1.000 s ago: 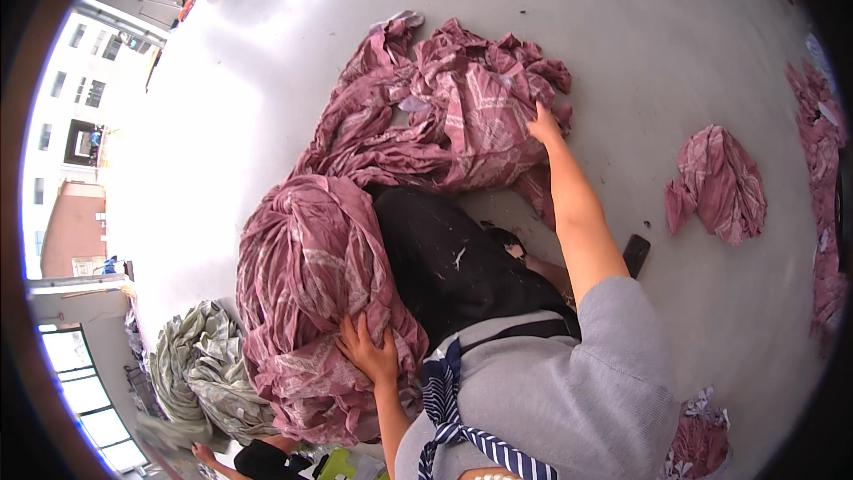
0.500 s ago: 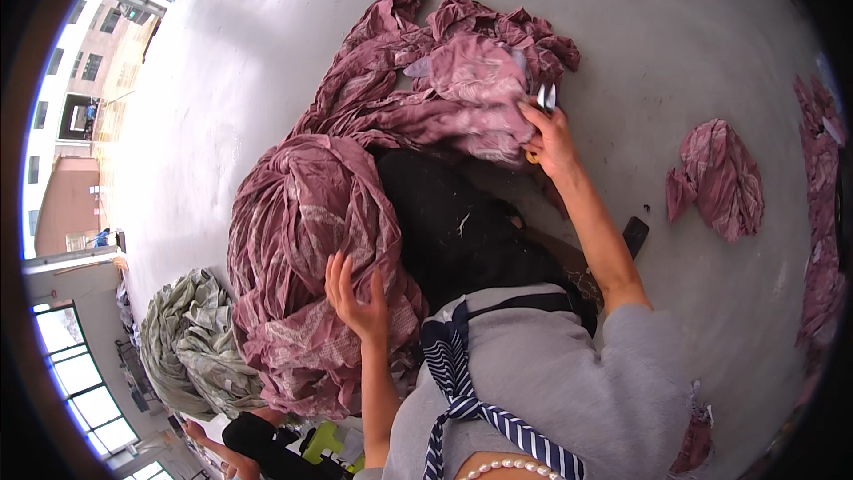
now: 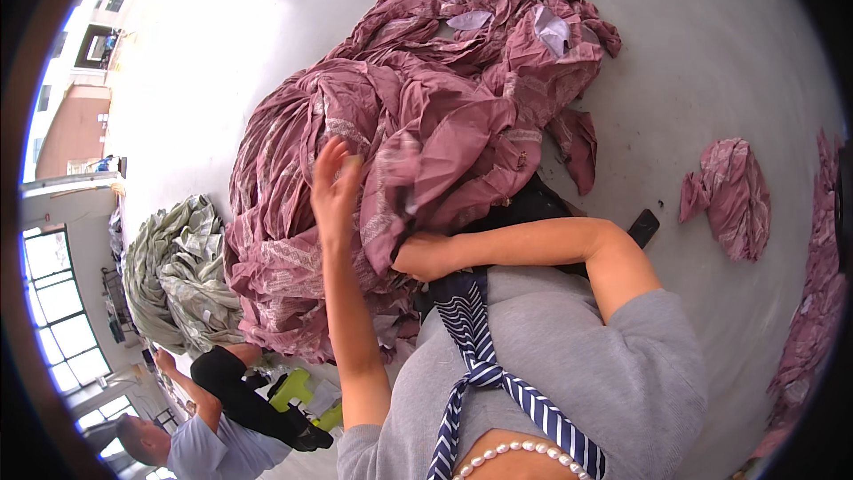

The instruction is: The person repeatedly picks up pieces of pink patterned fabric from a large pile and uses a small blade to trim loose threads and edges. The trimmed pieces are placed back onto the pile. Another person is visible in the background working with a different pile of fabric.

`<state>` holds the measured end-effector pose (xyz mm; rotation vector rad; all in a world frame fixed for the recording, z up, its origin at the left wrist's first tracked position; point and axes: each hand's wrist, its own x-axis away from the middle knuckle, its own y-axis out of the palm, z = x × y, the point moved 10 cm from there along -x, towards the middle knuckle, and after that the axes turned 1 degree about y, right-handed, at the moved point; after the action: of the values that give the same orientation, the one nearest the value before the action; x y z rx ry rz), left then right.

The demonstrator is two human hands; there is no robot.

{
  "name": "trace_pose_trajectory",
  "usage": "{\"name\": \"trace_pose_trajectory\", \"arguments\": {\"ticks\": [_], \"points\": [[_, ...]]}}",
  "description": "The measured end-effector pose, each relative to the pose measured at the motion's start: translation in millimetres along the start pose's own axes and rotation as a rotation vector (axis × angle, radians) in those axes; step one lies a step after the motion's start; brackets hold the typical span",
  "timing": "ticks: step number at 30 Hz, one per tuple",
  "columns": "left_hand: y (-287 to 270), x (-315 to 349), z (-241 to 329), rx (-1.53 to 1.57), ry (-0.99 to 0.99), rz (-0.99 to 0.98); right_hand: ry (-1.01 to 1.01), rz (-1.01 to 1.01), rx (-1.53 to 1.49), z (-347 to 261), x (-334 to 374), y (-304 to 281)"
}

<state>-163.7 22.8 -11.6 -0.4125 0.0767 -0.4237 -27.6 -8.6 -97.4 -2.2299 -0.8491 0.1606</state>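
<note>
A big heap of dusty-pink patterned cloth [image 3: 284, 160] lies in front of me, gathered into folds. My left hand [image 3: 334, 200] is raised over its near side with the fingers apart, open, slightly blurred, holding nothing I can see. My right hand [image 3: 426, 255] is drawn across my front, closed, at the edge of a cloth flap that is folded back over the heap. The scissors seen in it a moment earlier are mostly hidden now; a dark blurred shape shows just above the fingers. Pale lilac undersides [image 3: 553, 31] show at the far right of the heap.
A smaller pink bundle [image 3: 729, 200] lies on the grey floor [image 3: 675, 62] at right, near a dark phone-like object [image 3: 643, 228]. More pink cloth [image 3: 813, 302] runs along the right rim. Greenish cloth [image 3: 182, 276] is piled at left, beside another seated person [image 3: 213, 427].
My right hand has swept from the far right toward my waist, bringing the cloth flap over my dark-clothed legs. My left hand has moved up and slightly left. The other person shows more.
</note>
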Motion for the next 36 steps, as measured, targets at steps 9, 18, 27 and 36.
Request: {"name": "trace_pose_trajectory", "arguments": {"ticks": [9,18,27,36], "points": [[118,8,-2,-0.577,0.467,-0.369,0.044,0.042,0.057,-3,22,-15],[65,-3,-84,0.387,-0.249,-0.222,0.083,0.681,-0.235,10,141,-112],[68,0,-105,0.648,-0.391,-0.180,0.433,0.914,-0.183,49,161,-130],[39,14,-1,-0.099,0.272,0.050,0.241,0.813,-1.034,76,133,-90]]}}
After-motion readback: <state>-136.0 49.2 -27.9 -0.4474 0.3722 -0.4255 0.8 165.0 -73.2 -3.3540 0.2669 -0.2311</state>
